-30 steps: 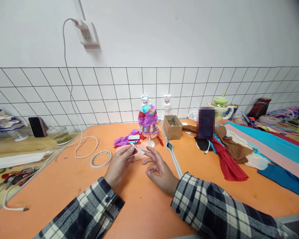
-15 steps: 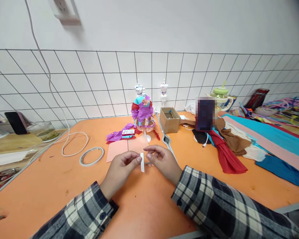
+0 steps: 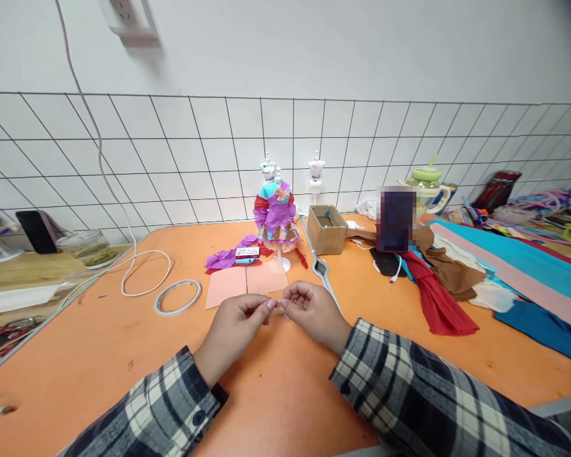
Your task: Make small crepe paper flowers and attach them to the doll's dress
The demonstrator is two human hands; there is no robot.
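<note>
Over the front middle of the orange table, my left hand (image 3: 240, 320) and my right hand (image 3: 316, 314) meet, fingertips almost touching. Between their pinched thumbs and forefingers is a strip of white tape (image 3: 279, 305), mostly hidden and seen nearly edge-on. A small greyish thing shows under the right fingers, too little of it to name. Just beyond lie two pink paper pieces (image 3: 226, 285), side by side. A roll of tape (image 3: 171, 312) rests flat to the left. Behind the papers stands a small dress form (image 3: 276, 209) in a purple, red and blue paper dress.
A small cardboard box (image 3: 327, 236) and a bare white dress form (image 3: 316, 171) stand at the back. Coloured crepe paper (image 3: 438, 304) and a propped phone (image 3: 396, 219) are on the right. A white cable (image 3: 145, 294) loops at left.
The white strip, hanging upright from my left fingers before, has turned and is now mostly hidden between both hands' fingertips. My hands have come closer together. The view has shifted slightly.
</note>
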